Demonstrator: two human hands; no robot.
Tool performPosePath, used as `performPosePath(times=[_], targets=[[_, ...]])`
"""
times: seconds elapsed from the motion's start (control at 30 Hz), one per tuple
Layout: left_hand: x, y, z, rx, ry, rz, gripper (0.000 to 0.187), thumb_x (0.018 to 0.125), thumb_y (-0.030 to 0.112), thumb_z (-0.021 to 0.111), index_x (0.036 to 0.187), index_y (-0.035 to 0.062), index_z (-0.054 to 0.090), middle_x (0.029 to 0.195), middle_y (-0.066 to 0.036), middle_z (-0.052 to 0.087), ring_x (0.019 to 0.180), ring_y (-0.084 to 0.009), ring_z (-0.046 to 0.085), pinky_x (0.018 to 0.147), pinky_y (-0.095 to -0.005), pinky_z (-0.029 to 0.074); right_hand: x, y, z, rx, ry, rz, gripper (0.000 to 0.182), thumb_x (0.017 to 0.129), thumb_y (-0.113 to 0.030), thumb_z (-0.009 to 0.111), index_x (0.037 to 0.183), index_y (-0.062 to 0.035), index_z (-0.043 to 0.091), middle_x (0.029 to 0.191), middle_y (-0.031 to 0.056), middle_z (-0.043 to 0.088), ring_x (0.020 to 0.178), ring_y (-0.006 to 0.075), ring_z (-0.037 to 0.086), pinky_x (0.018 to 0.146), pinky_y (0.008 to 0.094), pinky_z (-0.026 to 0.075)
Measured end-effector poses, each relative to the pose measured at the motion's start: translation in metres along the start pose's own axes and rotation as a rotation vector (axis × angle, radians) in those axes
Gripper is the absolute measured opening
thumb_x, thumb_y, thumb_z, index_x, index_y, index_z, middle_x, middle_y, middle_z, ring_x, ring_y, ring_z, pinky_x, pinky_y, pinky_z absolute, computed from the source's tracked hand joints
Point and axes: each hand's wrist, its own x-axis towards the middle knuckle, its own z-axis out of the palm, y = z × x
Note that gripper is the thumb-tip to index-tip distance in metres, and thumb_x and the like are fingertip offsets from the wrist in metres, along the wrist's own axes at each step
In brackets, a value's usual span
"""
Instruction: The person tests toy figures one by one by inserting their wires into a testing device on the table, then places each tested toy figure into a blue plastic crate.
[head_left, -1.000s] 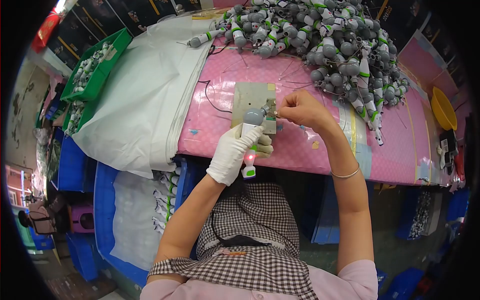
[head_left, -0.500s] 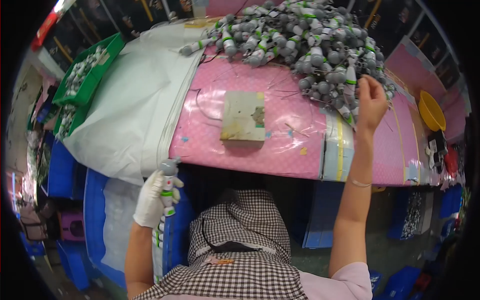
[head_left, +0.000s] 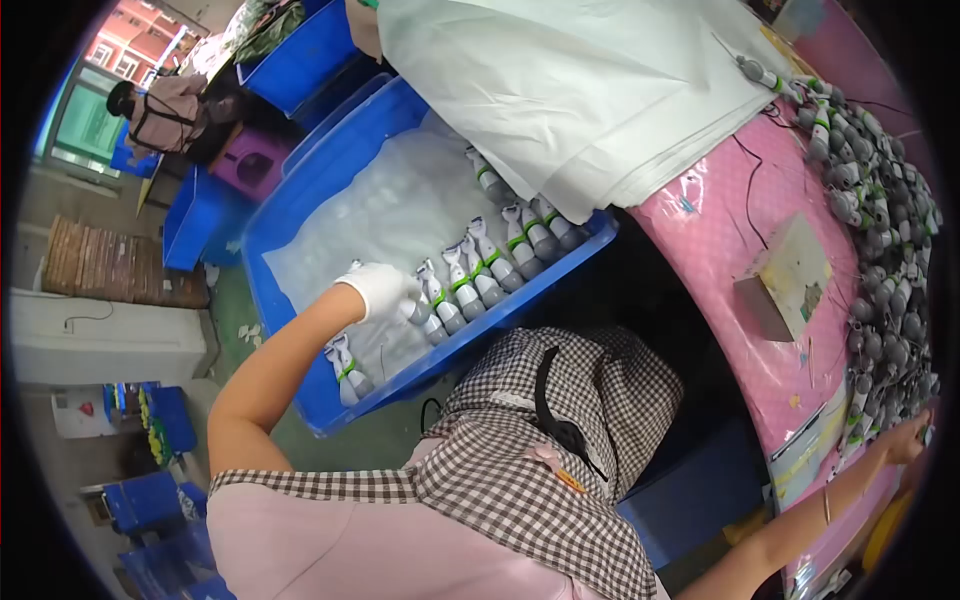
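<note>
My left hand (head_left: 380,290), in a white glove, is inside a blue bin (head_left: 270,300), its fingers curled around a grey-and-white piece (head_left: 414,312) with a round grey end. Similar pieces with green bands (head_left: 487,248) lie side by side in a row along the bin's near side, over clear plastic sheeting (head_left: 375,200). At the far right edge, my bare right hand (head_left: 908,438) is beside a heap of the same pieces (head_left: 885,240). Its fingers are bent closed, and a small greenish-grey bit shows at them; the glimpse is too small to name.
White sheets (head_left: 580,90) cover part of the pink table (head_left: 700,230) and hang over the bin's corner. A grey box-like block (head_left: 785,280) stands on the table. Farther back are more blue bins (head_left: 300,60), a purple stool (head_left: 250,160) and a stack of brown boards (head_left: 110,260).
The view has swung left toward the blue bin. My left hand, with the grey-and-white piece, has gone from the table's edge into the bin. My right hand stays by the heap.
</note>
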Motion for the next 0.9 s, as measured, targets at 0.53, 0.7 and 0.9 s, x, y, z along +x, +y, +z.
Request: performPosePath(times=[0.53,0.7,0.9], targets=[[0.011,-0.033,0.123,-0.042,0.473,0.622,0.017,0.066,0.011,0.057,0.082,0.0091,0.064,0.07,-0.009,0.055,0.07,-0.0273,0.058,0.062,-0.0404,0.047,-0.036,-0.13,-0.067,-0.592,-0.008,-0.85,0.028,0.084,-0.029,0.065,0.104,-0.0106,0.067,0.094,0.0133,0.066,0.088,0.0231,0.064,0.069,0.0308,0.051],[-0.008,-0.01,0.057,-0.143,0.562,0.546,0.007,0.071,0.009,0.061,0.076,0.0086,0.064,0.065,-0.01,0.056,0.062,-0.0292,0.057,0.057,-0.0354,0.047,-0.131,-0.233,-0.08,0.114,-0.163,-1.066,0.018,0.086,-0.019,0.061,0.096,-0.0049,0.066,0.086,0.0087,0.062,0.078,0.0197,0.059,0.067,0.0304,0.049],[0.032,0.136,-0.05,-1.574,0.276,0.59,0.038,0.091,0.035,0.056,0.109,0.0026,0.057,0.098,-0.008,0.064,0.084,-0.0192,0.062,0.075,-0.0336,0.051,-0.284,-0.324,-0.107,1.034,-0.898,-0.369,0.007,0.076,-0.005,0.067,0.082,-0.0077,0.065,0.08,0.0034,0.054,0.073,0.0161,0.052,0.065,0.0285,0.041]])
